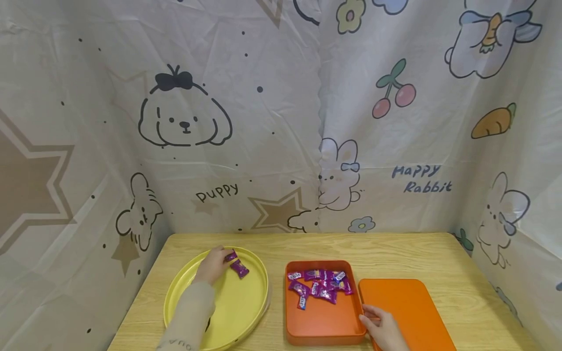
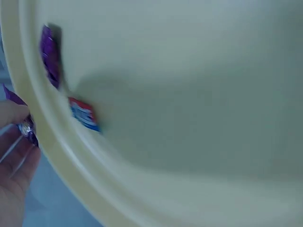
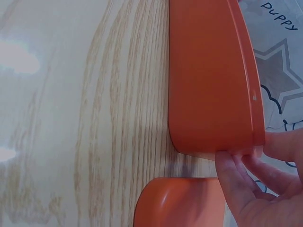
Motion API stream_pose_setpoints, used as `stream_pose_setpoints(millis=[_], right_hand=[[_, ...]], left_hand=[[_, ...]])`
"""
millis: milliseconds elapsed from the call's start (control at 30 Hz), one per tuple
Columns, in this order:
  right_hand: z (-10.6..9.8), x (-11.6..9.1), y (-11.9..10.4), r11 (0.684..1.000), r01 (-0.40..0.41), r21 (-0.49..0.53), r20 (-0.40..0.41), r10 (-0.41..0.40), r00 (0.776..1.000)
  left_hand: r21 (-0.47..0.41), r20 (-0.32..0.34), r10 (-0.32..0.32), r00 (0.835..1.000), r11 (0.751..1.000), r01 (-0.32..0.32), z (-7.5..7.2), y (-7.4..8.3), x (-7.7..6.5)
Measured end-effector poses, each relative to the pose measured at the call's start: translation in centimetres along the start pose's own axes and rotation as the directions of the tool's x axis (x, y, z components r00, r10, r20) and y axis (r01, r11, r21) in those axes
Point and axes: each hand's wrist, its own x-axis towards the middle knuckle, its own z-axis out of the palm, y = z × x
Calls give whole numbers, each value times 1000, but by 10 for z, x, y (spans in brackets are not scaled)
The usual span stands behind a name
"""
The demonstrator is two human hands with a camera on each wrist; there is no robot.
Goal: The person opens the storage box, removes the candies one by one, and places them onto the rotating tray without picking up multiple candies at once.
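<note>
My left hand (image 1: 212,267) is over the far part of a round yellow tray (image 1: 232,312), pinching a purple-wrapped candy (image 2: 29,130) between thumb and fingers. Another purple candy (image 1: 240,268) lies in the tray close to that hand. The left wrist view also has a small red-and-blue wrapped piece (image 2: 84,114) by the tray's rim. With my right hand (image 1: 383,325) I grip the right wall of an orange box (image 1: 325,324), fingers and thumb at its rim. Several purple-wrapped candies (image 1: 325,294) lie inside, mostly in its far half.
A flat orange lid (image 1: 406,307) lies on the wooden table (image 1: 281,243) just right of the box. Behind and at the sides hangs a pale curtain (image 1: 272,122) printed with cartoon animals.
</note>
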Motion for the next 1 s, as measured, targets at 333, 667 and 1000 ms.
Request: stream_pose_setpoints(millis=[333,667,1000], right_hand=[[-1,0,3,1000,22,7,-9,-22,1000],[-1,-1,5,999,38,17,-17,-37,999],[0,0,5,999,33,17,-20,-33,999]], left_hand=[[-10,22,-258,966,966,259,-6,-24,-27],[-28,61,-331,942,943,333,-5,-32,-37],[-4,50,-343,938,939,344,-4,-32,-39]])
